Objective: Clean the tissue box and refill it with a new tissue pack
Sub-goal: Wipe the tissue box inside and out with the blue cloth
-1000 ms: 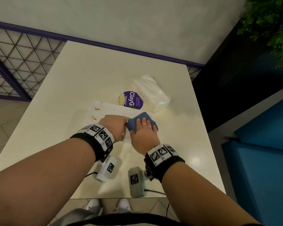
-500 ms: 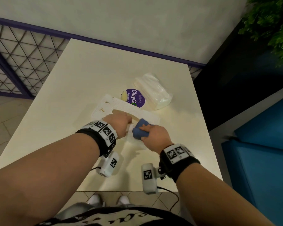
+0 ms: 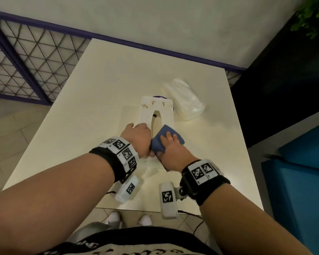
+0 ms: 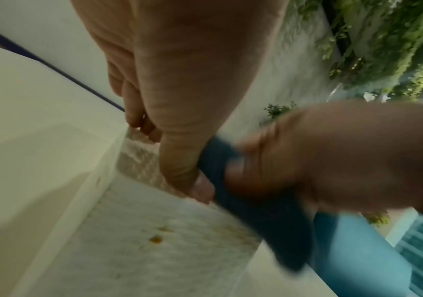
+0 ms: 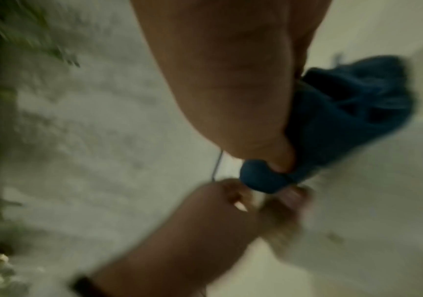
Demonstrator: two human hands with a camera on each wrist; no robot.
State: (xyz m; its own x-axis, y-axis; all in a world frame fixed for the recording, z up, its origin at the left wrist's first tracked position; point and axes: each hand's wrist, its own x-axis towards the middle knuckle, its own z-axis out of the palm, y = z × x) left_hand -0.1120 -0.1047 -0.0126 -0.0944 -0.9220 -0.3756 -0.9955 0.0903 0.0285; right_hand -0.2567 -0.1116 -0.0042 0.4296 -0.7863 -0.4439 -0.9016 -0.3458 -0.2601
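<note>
Open counter to the left, crowded ahead and right

Left of the hands [image 3: 151,142] the counter [image 3: 99,100] lies bare to its edge. Straight ahead stands the box [image 3: 156,109], with a purple tub [image 3: 159,97] touching its far side and the tissue pack [image 3: 184,102] just right of it. The wall [image 3: 155,24] closes the far side.

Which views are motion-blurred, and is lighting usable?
Head view: dim but fairly sharp, tissue box stains legible. Left wrist view: the right hand and blue cloth smeared. Right wrist view: blurred throughout, the cloth recognisable only by colour.
</note>
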